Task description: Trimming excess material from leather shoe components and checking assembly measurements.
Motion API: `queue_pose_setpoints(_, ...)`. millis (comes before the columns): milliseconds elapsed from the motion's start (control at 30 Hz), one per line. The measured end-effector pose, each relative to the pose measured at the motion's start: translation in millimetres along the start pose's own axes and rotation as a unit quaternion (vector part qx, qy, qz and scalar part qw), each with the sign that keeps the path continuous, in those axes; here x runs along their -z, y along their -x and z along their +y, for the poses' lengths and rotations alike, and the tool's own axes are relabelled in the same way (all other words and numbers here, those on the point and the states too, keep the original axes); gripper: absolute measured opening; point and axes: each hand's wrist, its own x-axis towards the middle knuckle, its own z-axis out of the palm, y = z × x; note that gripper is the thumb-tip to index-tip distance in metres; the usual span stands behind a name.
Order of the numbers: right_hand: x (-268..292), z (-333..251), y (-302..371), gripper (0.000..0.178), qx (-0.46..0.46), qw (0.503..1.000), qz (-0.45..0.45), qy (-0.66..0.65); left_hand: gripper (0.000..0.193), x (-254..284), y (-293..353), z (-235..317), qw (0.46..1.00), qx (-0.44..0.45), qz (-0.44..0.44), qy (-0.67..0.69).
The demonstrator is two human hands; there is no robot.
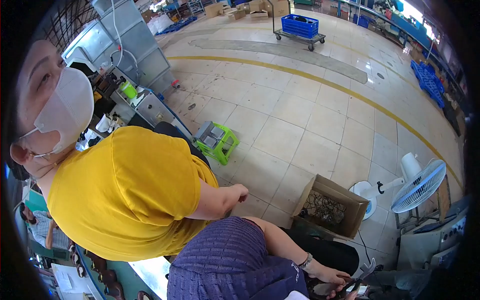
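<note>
My left arm comes out of my purple ribbed shirt and reaches to the lower right, with a bracelet at the wrist. My left hand (327, 276) is closed around a dark piece, too small and blocked to name. Close beside it are lasting pliers (368, 268) with a bright hooked jaw and dark handles. Of my right hand (352, 295), only a bit of the fingers shows at the lower edge, by the pliers' handles; it appears closed on them. My dark-trousered leg (330, 252) lies just beyond my left hand.
A person in a yellow shirt (125, 185) and mask sits close on my left. Past my leg stand a cardboard box (356, 198) of tangled dark pieces and a white fan (419, 186). A green stool (218, 145), a blue-crate trolley (300, 36) and brown shoes (110, 282) also show.
</note>
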Motion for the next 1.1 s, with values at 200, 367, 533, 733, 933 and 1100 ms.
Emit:
queue_pose_setpoints(200,-9.1,-7.1,3.4,0.048,-0.011,1.000,0.014,0.007,0.071,-4.6,9.4,11.1,0.998,0.022,-0.030,-0.056)
queue_pose_setpoints(367,-1.5,1.2,-1.7,0.045,-0.006,1.000,0.013,-0.006,0.069,-5.6,10.6,11.1,0.997,0.025,-0.024,-0.066)
queue_pose_setpoints(533,12.3,6.9,-2.8,0.050,-0.015,1.000,-0.021,0.009,0.068,-6.7,11.9,11.4,0.998,0.028,-0.037,-0.045)
queue_pose_setpoints(733,43.9,41.0,-7.4,0.053,0.197,0.951,-0.076,0.227,0.065,-9.1,14.8,14.6,0.999,0.026,-0.031,-0.015)
queue_pose_setpoints(933,-31.5,-20.4,20.8,0.056,0.001,0.993,0.050,0.105,0.053,-12.0,8.8,7.8,0.999,0.028,-0.020,0.040)
queue_pose_setpoints(1100,0.1,9.1,9.4,0.055,0.016,0.999,0.007,0.040,0.056,-15.6,15.6,11.0,1.000,0.028,-0.010,0.005)
